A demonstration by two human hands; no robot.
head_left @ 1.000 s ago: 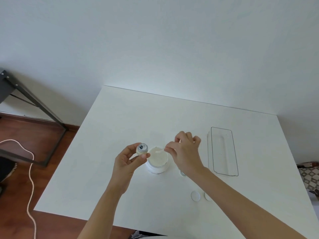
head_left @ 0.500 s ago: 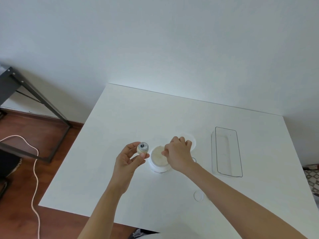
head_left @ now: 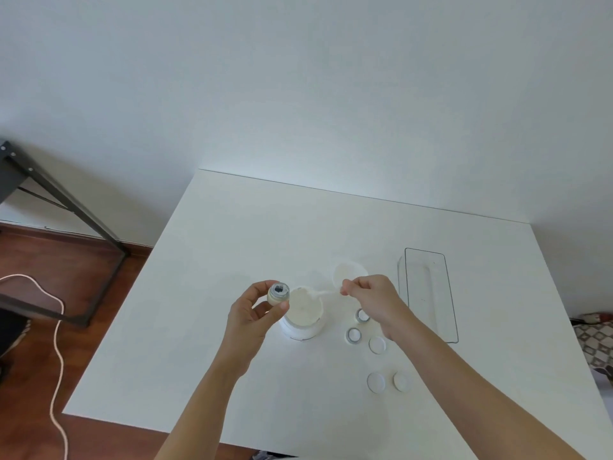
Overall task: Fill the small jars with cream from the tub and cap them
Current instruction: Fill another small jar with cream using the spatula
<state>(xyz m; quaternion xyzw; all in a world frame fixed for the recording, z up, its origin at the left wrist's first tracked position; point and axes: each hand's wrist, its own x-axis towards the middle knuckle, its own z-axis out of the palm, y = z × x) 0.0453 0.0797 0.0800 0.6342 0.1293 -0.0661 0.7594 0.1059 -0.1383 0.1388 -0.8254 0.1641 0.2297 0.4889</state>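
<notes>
White table (head_left: 232, 247): a jar (head_left: 278, 293) is gripped in the left hand (head_left: 253, 313) beside the open tub (head_left: 303, 313), over which a spatula (head_left: 323, 294) is pinched by the right hand (head_left: 374, 298). Right of the tub, two jars (head_left: 353, 335) are left uncapped, three caps (head_left: 375, 382) unused.

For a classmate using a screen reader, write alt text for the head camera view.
Over a white table, the left hand holds a small open jar beside an open cream tub, while the right hand holds a white spatula over the tub. Two more jars, three loose caps and a clear tray lie to the right.
</notes>
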